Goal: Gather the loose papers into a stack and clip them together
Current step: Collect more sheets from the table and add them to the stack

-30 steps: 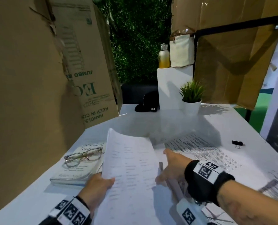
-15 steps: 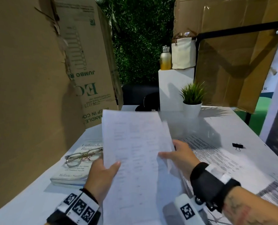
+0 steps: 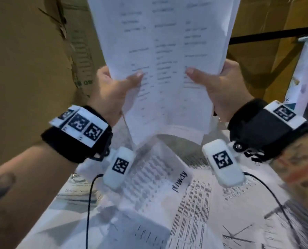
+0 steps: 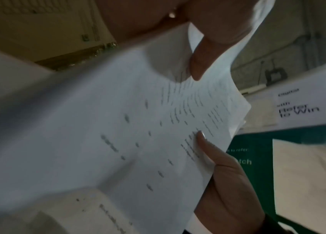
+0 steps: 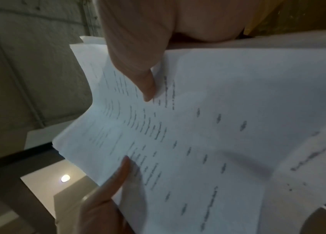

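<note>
A stack of white printed papers [image 3: 165, 51] stands upright in the air in front of me, above the table. My left hand [image 3: 113, 87] pinches its left edge, thumb on the front sheet. My right hand [image 3: 219, 83] pinches its right edge the same way. The left wrist view shows the same papers [image 4: 138, 126] with my left thumb pressed on them, and the right wrist view shows the papers [image 5: 198, 126] under my right thumb. More printed sheets [image 3: 194, 203] lie loose on the white table [image 3: 47, 229] below. The binder clip is hidden from view.
Brown cardboard panels [image 3: 24, 60] rise at the left and behind the papers. A book [image 3: 77, 191] lies on the table's left side, partly hidden by my left wrist. A black bar [image 3: 275, 34] crosses at upper right.
Both hands have lifted the papers from the table up to a vertical position close to my head. My right hand moved from the sheet's edge on the table to pinching its right side.
</note>
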`<state>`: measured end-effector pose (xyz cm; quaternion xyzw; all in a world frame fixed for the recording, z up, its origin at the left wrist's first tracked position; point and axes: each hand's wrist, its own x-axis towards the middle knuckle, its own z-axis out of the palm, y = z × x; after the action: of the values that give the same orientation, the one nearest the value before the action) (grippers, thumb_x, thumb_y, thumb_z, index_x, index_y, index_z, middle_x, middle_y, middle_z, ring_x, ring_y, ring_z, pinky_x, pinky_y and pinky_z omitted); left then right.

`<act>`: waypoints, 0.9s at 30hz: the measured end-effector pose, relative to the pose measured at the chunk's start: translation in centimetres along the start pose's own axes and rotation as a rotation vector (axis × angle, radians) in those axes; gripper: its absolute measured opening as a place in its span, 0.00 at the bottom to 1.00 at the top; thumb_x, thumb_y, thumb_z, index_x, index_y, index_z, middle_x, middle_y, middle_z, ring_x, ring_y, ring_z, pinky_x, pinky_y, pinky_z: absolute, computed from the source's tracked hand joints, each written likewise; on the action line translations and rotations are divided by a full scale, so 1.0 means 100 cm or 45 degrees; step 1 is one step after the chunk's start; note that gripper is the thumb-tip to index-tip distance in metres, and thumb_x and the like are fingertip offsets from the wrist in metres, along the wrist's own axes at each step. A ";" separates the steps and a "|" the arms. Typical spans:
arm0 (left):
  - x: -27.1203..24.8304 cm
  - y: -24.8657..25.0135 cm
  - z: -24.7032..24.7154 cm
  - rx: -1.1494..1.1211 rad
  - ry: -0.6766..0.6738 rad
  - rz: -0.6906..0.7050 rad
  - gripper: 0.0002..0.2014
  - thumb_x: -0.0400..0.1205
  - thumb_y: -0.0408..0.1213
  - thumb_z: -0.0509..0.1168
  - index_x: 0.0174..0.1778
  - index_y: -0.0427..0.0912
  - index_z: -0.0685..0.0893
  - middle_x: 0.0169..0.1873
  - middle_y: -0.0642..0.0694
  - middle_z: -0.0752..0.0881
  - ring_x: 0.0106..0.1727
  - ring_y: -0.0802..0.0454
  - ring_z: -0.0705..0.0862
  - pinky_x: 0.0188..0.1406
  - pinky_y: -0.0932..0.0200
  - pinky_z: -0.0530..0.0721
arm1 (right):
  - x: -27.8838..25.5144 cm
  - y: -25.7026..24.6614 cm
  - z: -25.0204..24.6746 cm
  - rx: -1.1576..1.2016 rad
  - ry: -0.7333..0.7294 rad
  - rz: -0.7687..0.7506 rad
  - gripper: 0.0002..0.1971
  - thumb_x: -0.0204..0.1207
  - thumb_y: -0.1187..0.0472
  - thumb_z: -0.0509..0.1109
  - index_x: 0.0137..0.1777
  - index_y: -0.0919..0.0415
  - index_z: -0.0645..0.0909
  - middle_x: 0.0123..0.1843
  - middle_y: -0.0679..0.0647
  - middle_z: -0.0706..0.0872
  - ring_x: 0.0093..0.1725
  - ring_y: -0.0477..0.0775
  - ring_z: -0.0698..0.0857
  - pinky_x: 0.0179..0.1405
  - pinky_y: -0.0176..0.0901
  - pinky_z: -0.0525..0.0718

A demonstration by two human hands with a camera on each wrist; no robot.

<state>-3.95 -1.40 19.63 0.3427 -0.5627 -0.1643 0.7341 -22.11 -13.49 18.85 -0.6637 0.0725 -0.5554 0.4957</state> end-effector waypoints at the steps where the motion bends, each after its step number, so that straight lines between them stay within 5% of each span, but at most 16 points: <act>1: -0.001 -0.002 0.003 0.072 0.027 -0.004 0.17 0.73 0.28 0.75 0.58 0.33 0.84 0.56 0.36 0.89 0.64 0.32 0.85 0.63 0.36 0.83 | -0.003 0.003 -0.002 -0.021 0.002 0.003 0.17 0.76 0.69 0.75 0.65 0.67 0.83 0.62 0.62 0.90 0.60 0.59 0.90 0.60 0.57 0.89; 3: -0.008 -0.013 0.002 0.159 0.062 -0.065 0.14 0.75 0.26 0.71 0.57 0.35 0.84 0.50 0.47 0.92 0.56 0.44 0.90 0.54 0.48 0.88 | -0.011 0.015 -0.007 -0.037 0.044 0.061 0.16 0.75 0.69 0.76 0.63 0.67 0.84 0.60 0.59 0.91 0.58 0.56 0.91 0.57 0.51 0.90; 5: -0.026 -0.031 -0.005 0.165 0.170 -0.214 0.13 0.73 0.27 0.72 0.54 0.37 0.86 0.49 0.46 0.92 0.50 0.47 0.92 0.48 0.50 0.89 | -0.026 0.035 -0.015 -0.048 0.103 0.144 0.12 0.72 0.70 0.78 0.55 0.63 0.88 0.49 0.50 0.94 0.48 0.48 0.93 0.48 0.42 0.91; 8: -0.085 -0.076 -0.021 0.233 0.284 -0.418 0.13 0.69 0.33 0.74 0.50 0.38 0.89 0.47 0.43 0.93 0.48 0.42 0.91 0.54 0.39 0.89 | -0.069 0.078 -0.026 -0.124 0.040 0.372 0.10 0.70 0.73 0.78 0.43 0.56 0.88 0.38 0.46 0.94 0.34 0.39 0.91 0.34 0.32 0.88; 10: -0.129 -0.100 -0.023 0.341 0.300 -0.523 0.21 0.68 0.40 0.77 0.54 0.34 0.89 0.51 0.37 0.93 0.54 0.36 0.91 0.57 0.29 0.85 | -0.105 0.105 -0.028 -0.214 -0.080 0.526 0.10 0.69 0.71 0.79 0.40 0.54 0.88 0.38 0.45 0.93 0.35 0.40 0.90 0.33 0.29 0.86; 13: -0.150 -0.116 -0.020 0.360 0.389 -0.557 0.15 0.73 0.34 0.77 0.56 0.39 0.88 0.50 0.41 0.94 0.54 0.39 0.91 0.58 0.35 0.87 | -0.122 0.124 -0.028 -0.299 -0.160 0.609 0.07 0.68 0.64 0.81 0.45 0.55 0.89 0.38 0.41 0.94 0.45 0.47 0.91 0.37 0.30 0.86; 18: -0.105 -0.096 -0.019 0.294 0.420 -0.464 0.06 0.76 0.29 0.73 0.41 0.44 0.90 0.37 0.54 0.94 0.44 0.50 0.92 0.51 0.51 0.88 | -0.091 0.108 -0.024 -0.120 -0.012 0.503 0.22 0.59 0.57 0.83 0.54 0.60 0.87 0.52 0.55 0.94 0.50 0.56 0.92 0.51 0.51 0.90; 21: -0.106 -0.099 -0.024 0.320 0.350 -0.543 0.05 0.76 0.29 0.73 0.44 0.43 0.90 0.41 0.50 0.95 0.49 0.43 0.92 0.55 0.46 0.88 | -0.097 0.115 -0.028 -0.218 0.017 0.567 0.24 0.54 0.51 0.84 0.52 0.57 0.88 0.51 0.54 0.94 0.51 0.57 0.92 0.54 0.53 0.89; 24: -0.134 -0.118 -0.030 0.542 0.200 -0.708 0.05 0.78 0.31 0.72 0.45 0.46 0.90 0.44 0.56 0.94 0.53 0.45 0.92 0.57 0.46 0.88 | -0.123 0.135 -0.044 -0.627 -0.397 0.761 0.13 0.64 0.54 0.85 0.48 0.47 0.89 0.48 0.43 0.94 0.50 0.44 0.92 0.58 0.49 0.89; 26: -0.143 -0.121 -0.035 0.567 0.239 -0.766 0.05 0.80 0.32 0.70 0.48 0.45 0.90 0.42 0.56 0.94 0.53 0.44 0.91 0.47 0.56 0.89 | -0.137 0.133 -0.052 -0.920 -0.776 0.881 0.12 0.66 0.50 0.83 0.47 0.39 0.86 0.42 0.33 0.91 0.41 0.26 0.87 0.50 0.31 0.85; 27: -0.141 -0.119 -0.039 0.579 0.291 -0.760 0.05 0.81 0.33 0.69 0.50 0.43 0.89 0.42 0.54 0.94 0.52 0.45 0.91 0.42 0.59 0.88 | -0.139 0.125 -0.051 -1.030 -0.868 0.900 0.13 0.66 0.45 0.82 0.49 0.39 0.84 0.40 0.31 0.89 0.37 0.24 0.85 0.43 0.25 0.81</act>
<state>-2.94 0.20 0.88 0.6613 -0.3749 -0.2025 0.6174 -25.77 -13.65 -0.21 -0.8739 0.3296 -0.0444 0.3545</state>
